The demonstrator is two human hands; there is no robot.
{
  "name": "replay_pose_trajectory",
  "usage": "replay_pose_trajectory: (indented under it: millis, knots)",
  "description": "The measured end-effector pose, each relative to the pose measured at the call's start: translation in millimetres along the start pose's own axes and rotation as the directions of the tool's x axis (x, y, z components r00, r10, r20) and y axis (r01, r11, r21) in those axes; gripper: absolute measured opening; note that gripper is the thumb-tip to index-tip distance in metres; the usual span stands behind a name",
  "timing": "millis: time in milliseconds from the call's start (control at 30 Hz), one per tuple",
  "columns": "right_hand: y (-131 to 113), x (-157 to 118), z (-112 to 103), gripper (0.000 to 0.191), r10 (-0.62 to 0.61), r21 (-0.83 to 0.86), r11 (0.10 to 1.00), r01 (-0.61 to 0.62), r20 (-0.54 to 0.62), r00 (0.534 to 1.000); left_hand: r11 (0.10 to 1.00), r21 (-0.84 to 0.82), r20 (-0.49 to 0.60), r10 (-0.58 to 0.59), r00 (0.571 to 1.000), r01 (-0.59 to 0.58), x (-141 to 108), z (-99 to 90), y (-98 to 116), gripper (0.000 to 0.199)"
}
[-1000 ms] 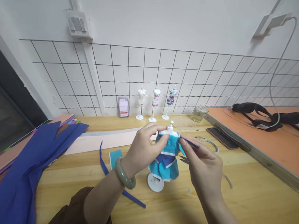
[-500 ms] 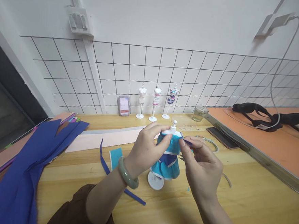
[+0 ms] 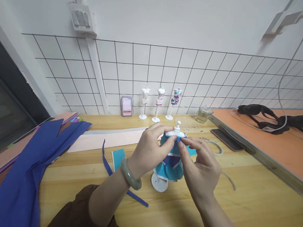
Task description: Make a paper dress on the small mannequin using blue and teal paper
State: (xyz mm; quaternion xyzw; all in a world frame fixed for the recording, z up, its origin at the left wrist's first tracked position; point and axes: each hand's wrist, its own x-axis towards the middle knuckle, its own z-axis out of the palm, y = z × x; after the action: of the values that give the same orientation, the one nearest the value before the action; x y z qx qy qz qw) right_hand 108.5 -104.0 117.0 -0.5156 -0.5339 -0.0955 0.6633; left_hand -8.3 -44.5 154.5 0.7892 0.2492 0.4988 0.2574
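Note:
A small white dress form [image 3: 177, 129] stands tilted on a round white base, wearing a turquoise dress [image 3: 168, 171] with white edging and a blue waist band [image 3: 171, 160]. My left hand [image 3: 153, 146], with a green bangle on the wrist, grips the upper left of the form, thumb at the neckline. The thumb and forefinger of my right hand [image 3: 202, 162] pinch a small blue piece [image 3: 178, 139] against the front of the neckline. Both thumbs nearly meet there. My palms and fingers hide the sides of the bodice.
Blue cloth [image 3: 26, 163] covers the left side. Near my left forearm lie a blue strip [image 3: 137, 198] and a turquoise piece [image 3: 117, 157]. Behind stand three small dress forms [image 3: 159, 100], a glass jar [image 3: 204, 114] and a phone [image 3: 226, 139]. Black straps [image 3: 264, 114] rest on an orange surface [image 3: 294, 144].
My right hand has moved left, from the side of the bodice to the middle of the neckline, with the blue piece. My left hand has stayed on the dress form.

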Motion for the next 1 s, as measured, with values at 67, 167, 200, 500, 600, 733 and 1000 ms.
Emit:
replay_pose_trajectory:
  millis: [67, 167, 200, 500, 600, 733, 1000]
  knots:
    - [0.1, -1.1, -1.5, 0.018, -0.022, 0.012, 1.0, 0.021, 0.031, 0.999, 1.0, -0.006, 0.007, -0.017, 1.0, 0.017, -0.1, -0.1, -0.2, 0.015]
    - [0.4, -0.5, -4.3, 0.022, -0.025, 0.043, 0.999, 0.022, 0.066, 0.998, 0.999, -0.015, 0.012, -0.032, 0.999, 0.032, -0.2, -0.2, -0.4, 0.015]
    - [0.7, 0.6, -5.3, 0.023, -0.02, 0.055, 0.998, 0.015, 0.083, 0.996, 0.999, -0.016, 0.01, -0.028, 1.0, 0.028, -0.1, -0.1, -0.6, 0.015]
    - [10.2, 16.7, -14.7, 0.026, -0.136, -0.015, 0.989, 0.145, 0.267, 0.954, 1.0, -0.006, 0.003, 0.002, 1.0, -0.002, 1.0, 0.0, -3.0, 0.015]
    - [11.8, 20.9, -17.0, 0.023, -0.173, -0.031, 0.981, 0.19, 0.288, 0.942, 1.0, -0.005, 0.012, 0.0, 1.0, 0.0, 1.3, -0.7, -2.6, 0.014]
    - [12.1, 26.0, -18.4, 0.019, -0.197, -0.015, 0.977, 0.211, 0.305, 0.932, 1.0, -0.004, 0.033, -0.02, 0.999, 0.021, 1.6, -1.4, -3.5, 0.015]
    - [16.0, 32.6, -21.4, 0.016, -0.083, 0.118, 0.992, 0.045, 0.344, 0.935, 0.99, -0.105, 0.089, -0.083, 0.993, 0.092, 1.0, -2.3, -8.1, 0.023]
